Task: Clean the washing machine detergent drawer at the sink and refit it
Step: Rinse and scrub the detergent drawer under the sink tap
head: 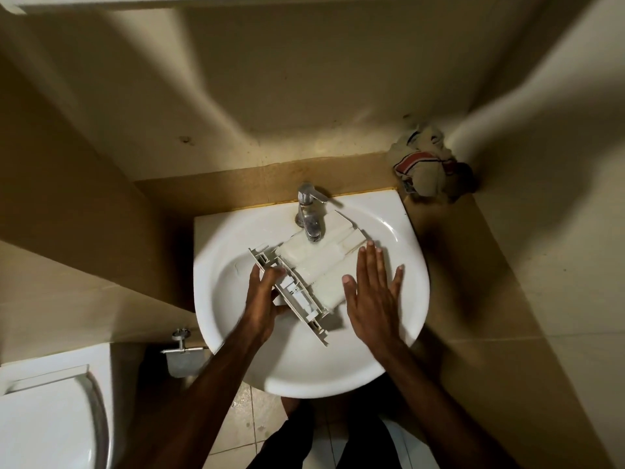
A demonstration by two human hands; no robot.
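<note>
One detergent drawer [314, 265] lies in the one sink [399, 228], under the single tap [309, 214]; the left hand [262, 302] grips its front panel. The right hand [372, 292] is flat, fingers spread, holding nothing; one crumpled cloth [426, 170] sits far right.

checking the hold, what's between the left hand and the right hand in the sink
In the head view the detergent drawer lies between them: the left hand grips its front panel, the right hand is spread flat by its body, under the tap.

Dim beige walls [304, 96], tan counter [473, 265], tiled floor [243, 418], white toilet [44, 418].
</note>
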